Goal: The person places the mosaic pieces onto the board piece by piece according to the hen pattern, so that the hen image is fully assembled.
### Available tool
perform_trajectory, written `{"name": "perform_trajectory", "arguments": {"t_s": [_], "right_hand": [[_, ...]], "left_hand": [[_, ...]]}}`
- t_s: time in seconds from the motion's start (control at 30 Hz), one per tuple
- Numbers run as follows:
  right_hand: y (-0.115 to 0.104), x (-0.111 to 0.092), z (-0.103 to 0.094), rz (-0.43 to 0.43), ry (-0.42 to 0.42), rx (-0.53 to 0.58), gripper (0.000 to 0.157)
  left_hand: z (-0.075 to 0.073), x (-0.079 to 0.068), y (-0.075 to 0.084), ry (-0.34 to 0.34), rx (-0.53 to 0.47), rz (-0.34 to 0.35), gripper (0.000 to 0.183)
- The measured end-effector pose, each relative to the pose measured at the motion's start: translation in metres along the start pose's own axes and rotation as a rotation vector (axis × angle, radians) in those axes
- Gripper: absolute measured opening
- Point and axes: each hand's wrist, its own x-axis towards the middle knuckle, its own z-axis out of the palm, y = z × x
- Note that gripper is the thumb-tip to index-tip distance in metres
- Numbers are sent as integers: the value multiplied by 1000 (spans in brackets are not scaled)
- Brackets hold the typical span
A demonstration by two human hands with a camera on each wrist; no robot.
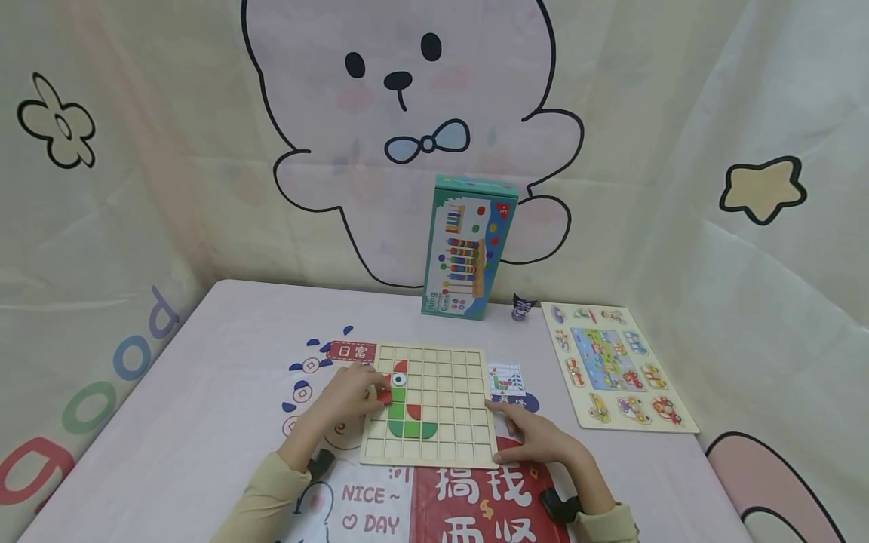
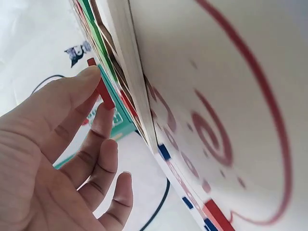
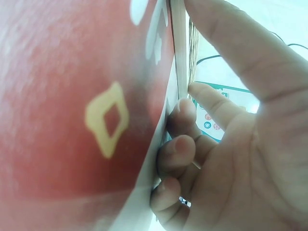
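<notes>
A wooden grid board lies on the table. In its left columns sit a red quarter-round piece, a white eye piece, several green pieces and another red quarter-round piece. My left hand is over the board's left edge, pinching a red piece between thumb and fingertips; its other fingers are loosely bent. At the board's right edge, my right hand touches the rim with index finger and thumb spread apart. The right wrist view shows its remaining fingers bent beside the edge.
A small pattern card lies right of the board. Farther right is a picture puzzle board. A ring game box stands at the back, with a small purple figure beside it. Dark blue shapes dot the printed cloth on the left.
</notes>
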Motion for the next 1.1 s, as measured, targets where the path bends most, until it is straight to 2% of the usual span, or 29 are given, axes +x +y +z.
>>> {"name": "perform_trajectory", "arguments": {"t_s": [0.33,0.57,0.83,1.1], "right_hand": [[-1,0,0,6,1,0,85],[-1,0,-1,4,-2,-1,85],[-1,0,0,-7,-2,-1,85],[0,0,0,0,-3,-7,85]], "left_hand": [[4,7,17,-23,-36,40,20],[10,12,27,-42,-34,113,20],[13,17,38,-87,-73,116,21],[18,25,47,-107,-34,163,19]]}}
